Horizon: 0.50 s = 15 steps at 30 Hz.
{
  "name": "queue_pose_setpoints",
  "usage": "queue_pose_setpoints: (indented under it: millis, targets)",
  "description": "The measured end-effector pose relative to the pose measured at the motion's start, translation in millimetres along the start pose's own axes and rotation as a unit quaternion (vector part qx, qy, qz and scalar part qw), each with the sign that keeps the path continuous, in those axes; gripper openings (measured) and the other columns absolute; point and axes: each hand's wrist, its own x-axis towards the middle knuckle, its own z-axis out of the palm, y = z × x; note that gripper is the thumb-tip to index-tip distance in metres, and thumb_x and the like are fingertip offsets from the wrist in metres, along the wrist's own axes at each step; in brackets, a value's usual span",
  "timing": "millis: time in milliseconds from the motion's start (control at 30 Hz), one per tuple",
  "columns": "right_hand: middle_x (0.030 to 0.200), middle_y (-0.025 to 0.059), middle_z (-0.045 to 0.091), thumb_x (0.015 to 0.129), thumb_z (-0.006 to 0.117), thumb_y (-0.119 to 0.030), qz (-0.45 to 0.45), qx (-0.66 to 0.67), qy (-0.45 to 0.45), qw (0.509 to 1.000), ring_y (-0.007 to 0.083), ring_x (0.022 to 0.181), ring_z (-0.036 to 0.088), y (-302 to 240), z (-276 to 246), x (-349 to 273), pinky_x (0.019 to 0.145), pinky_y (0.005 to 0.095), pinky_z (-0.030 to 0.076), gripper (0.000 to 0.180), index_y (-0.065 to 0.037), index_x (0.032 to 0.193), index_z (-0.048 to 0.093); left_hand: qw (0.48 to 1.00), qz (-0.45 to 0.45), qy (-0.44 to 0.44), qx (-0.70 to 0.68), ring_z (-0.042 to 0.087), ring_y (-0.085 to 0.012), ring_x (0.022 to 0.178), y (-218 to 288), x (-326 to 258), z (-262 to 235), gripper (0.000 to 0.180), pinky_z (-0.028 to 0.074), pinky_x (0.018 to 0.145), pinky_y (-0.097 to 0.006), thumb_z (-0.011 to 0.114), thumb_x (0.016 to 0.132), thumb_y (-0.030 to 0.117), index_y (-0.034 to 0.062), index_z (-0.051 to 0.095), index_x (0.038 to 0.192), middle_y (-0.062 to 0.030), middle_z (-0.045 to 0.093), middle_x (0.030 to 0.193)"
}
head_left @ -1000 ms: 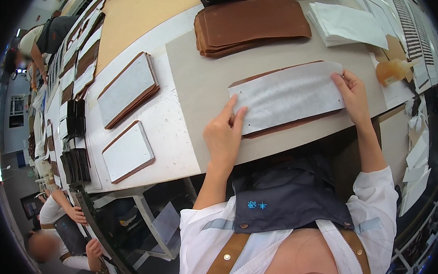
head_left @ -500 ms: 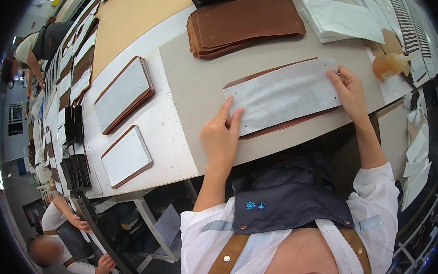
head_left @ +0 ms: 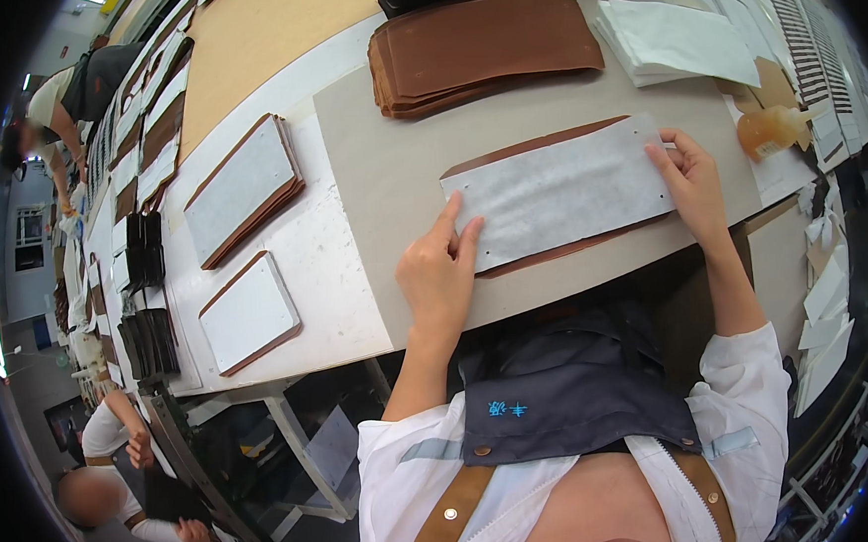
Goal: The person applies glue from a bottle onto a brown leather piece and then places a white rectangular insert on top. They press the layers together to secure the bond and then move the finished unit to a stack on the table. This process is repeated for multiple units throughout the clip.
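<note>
A white sheet (head_left: 564,195) with small holes near its corners lies over a brown leather panel (head_left: 536,144). The panel shows as narrow strips along the sheet's far and near edges. With thumb and forefinger, my left hand (head_left: 436,279) holds the sheet's left edge. At the opposite end, my right hand (head_left: 692,186) pinches the right edge, its other fingers curled. Faint ripples run across the sheet's middle. Both rest on a grey mat (head_left: 379,190).
Beyond the sheet sit a stack of brown leather panels (head_left: 485,49) and a pile of white sheets (head_left: 678,37). Two white-topped leather stacks (head_left: 245,193) lie left. An amber squeeze bottle (head_left: 771,131) is at right. Co-workers (head_left: 118,459) are at the left.
My hands keep hold of the sheet's two ends, with only a slight shift at the right. The co-worker at lower left has moved their hands, and a dark panel now shows between them.
</note>
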Motion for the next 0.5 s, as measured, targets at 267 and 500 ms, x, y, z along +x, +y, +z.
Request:
queue_pose_setpoints:
  millis: [267, 500]
  targets:
    - [0.068, 0.0098, 0.061, 0.093, 0.07, -0.011, -0.088, -0.222, 0.024, 0.971, 0.012, 0.056, 0.053, -23, 4, -8, 0.057, 0.0268, 0.043, 0.032, -0.01, 0.125, 0.067, 1.0, -0.011, -0.012, 0.023, 0.046, -0.0159, 0.051, 0, -2, -2, 0.037, 0.04, 0.054, -0.031, 0.078, 0.089, 0.022, 0.0099, 0.073, 0.124, -0.0037, 0.049, 0.057]
    - [0.087, 0.0178, 0.072, 0.092, 0.071, -0.014, -0.122, -0.267, 0.014, 0.956, 0.0317, 0.068, 0.066, -13, 2, -7, 0.067, 0.0384, 0.053, 0.022, -0.007, 0.113, 0.073, 0.999, -0.034, -0.024, -0.007, 0.037, -0.0091, 0.056, 8, 0, -4, 0.038, 0.035, 0.055, -0.027, 0.076, 0.091, 0.018, 0.0074, 0.072, 0.127, -0.0001, 0.039, 0.059]
